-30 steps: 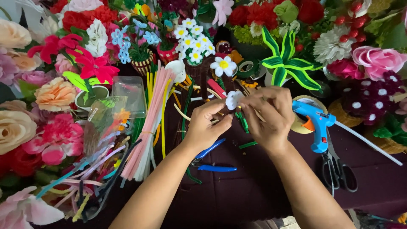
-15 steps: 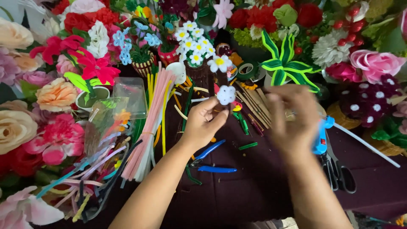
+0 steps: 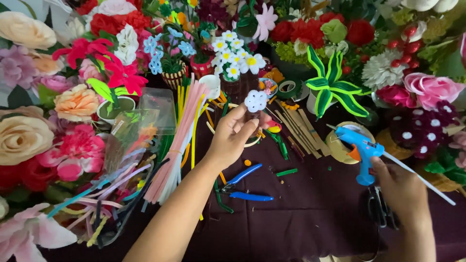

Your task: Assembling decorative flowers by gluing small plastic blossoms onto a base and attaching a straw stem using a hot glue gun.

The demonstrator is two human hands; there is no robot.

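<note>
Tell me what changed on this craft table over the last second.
The right hand let go of the small white flower and moved right to the blue glue gun, now grasping its handle. The left hand alone holds the flower up. The blue-handled pliers and the pipe cleaners stayed put.

Scissors (image 3: 378,211) mostly hidden under right hand (image 3: 403,191); glue gun (image 3: 361,150) grip partly covered.

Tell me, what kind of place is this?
Most likely a craft table for making artificial flowers. Finished blooms crowd its edges, such as a peach rose. A bundle of pipe cleaners lies on the dark cloth. The left hand holds a small white flower; the right hand touches a blue glue gun.
</note>
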